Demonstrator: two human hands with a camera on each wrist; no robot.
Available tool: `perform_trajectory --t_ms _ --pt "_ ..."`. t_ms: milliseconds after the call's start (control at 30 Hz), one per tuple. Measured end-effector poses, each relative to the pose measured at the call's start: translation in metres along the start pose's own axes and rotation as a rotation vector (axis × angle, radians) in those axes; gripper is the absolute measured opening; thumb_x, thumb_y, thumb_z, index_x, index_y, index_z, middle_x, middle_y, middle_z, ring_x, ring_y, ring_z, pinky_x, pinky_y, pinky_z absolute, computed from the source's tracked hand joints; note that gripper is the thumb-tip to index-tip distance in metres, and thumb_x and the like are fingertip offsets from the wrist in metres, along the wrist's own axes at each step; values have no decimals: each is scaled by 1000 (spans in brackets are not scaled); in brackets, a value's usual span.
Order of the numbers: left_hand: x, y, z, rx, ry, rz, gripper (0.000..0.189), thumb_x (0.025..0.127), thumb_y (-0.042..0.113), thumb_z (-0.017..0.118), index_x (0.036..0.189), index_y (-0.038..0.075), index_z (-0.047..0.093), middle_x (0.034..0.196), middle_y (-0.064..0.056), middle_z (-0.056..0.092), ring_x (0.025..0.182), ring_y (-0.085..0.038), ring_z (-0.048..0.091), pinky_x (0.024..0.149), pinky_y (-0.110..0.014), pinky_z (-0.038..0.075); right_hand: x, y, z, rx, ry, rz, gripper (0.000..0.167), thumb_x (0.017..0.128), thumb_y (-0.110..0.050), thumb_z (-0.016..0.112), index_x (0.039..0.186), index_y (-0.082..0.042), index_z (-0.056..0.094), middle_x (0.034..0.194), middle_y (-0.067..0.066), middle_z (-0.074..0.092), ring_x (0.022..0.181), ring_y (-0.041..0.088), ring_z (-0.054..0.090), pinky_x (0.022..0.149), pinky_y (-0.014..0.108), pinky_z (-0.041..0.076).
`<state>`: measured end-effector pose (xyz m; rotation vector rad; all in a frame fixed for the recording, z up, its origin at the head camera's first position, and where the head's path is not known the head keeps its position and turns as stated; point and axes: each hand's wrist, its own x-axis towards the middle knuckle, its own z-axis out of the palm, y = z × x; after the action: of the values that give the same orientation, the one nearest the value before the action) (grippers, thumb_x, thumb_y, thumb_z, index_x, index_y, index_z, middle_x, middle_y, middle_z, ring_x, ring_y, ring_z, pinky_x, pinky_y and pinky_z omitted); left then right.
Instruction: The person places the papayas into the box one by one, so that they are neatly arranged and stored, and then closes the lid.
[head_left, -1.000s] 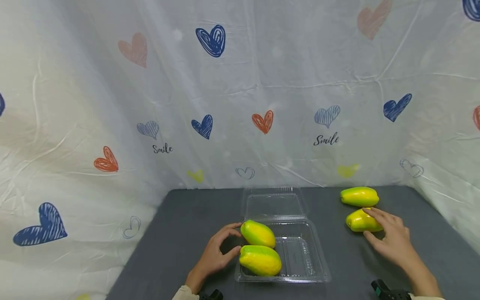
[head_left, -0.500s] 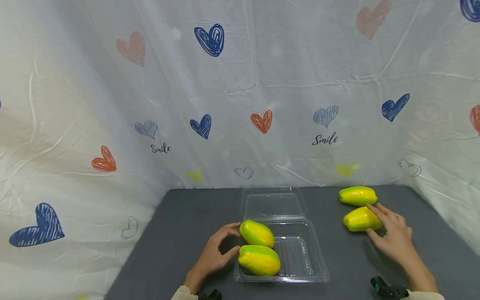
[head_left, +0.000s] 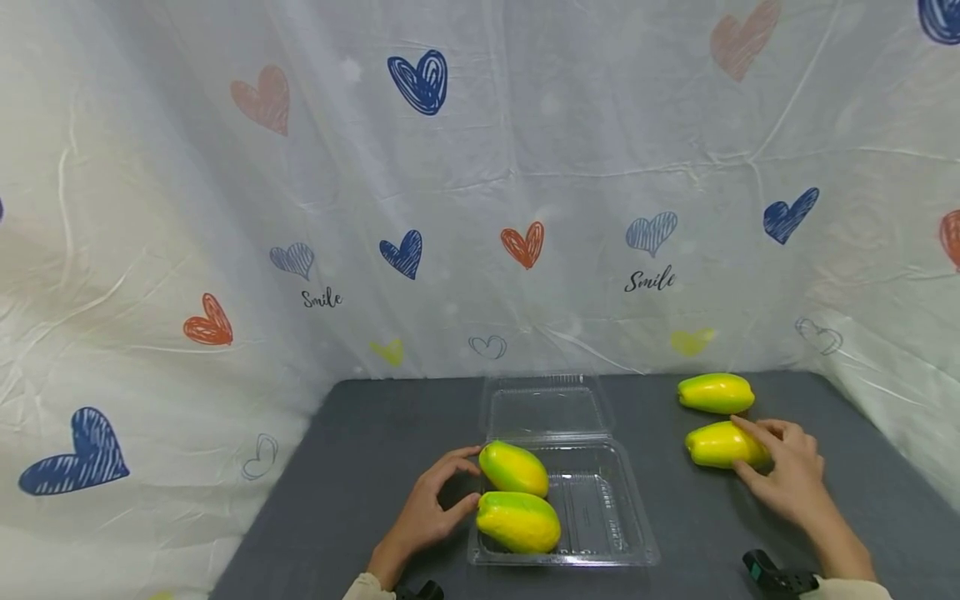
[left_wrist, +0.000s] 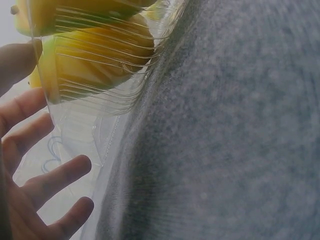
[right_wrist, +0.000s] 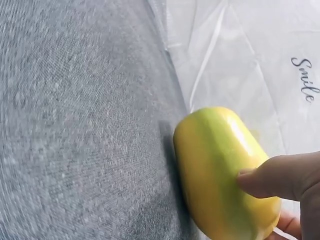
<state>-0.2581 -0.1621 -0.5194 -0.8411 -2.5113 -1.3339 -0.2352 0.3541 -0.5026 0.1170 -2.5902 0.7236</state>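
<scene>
Pinched by the half-closed right hand (head_left: pixel 791 477): the nearer loose papaya (head_left: pixel 718 446), right of the clear box (head_left: pixel 600 510).
Because only its smooth end is grasped, it could be dropped if lifted; the box's left edge is touched by the spread left hand (head_left: pixel 427 507) and could be pushed askew; two papayas (head_left: pixel 519 522) are held along the box's left side; its lid (head_left: pixel 547 410) is laid back.

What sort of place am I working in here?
Probably a small curtained-off booth set up for practice or recording, though I can't be sure: a grey-topped table stands against a pale sheet printed with hearts and "Smile", and a clear hinged container sits on it.
</scene>
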Motion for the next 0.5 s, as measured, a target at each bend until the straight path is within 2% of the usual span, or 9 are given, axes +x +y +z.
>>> perform_trajectory --t_ms 100,267,500 --pt "0 0 0 -12 -5 -13 24 94 28 73 117 25 66 148 14 55 141 -19 52 111 -60 43 -1 1 -1 3 -11 -3 55 83 -4 76 134 -1 56 131 37 41 114 61 30 77 65 25" --pt "0 1 0 -21 -10 -9 24 95 30 72 118 25 65 148 13 54 142 -19 51 112 -60 43 -1 3 -2 31 -45 -29 57 82 -3 78 133 -1 55 140 38 42 119 61 34 81 73 26" --pt "0 1 0 -21 -9 0 24 95 27 72 117 23 65 148 12 55 141 -20 51 112 -61 42 0 2 -2 71 -46 -52 56 80 1 79 132 1 56 137 40 42 116 61 34 87 72 28"
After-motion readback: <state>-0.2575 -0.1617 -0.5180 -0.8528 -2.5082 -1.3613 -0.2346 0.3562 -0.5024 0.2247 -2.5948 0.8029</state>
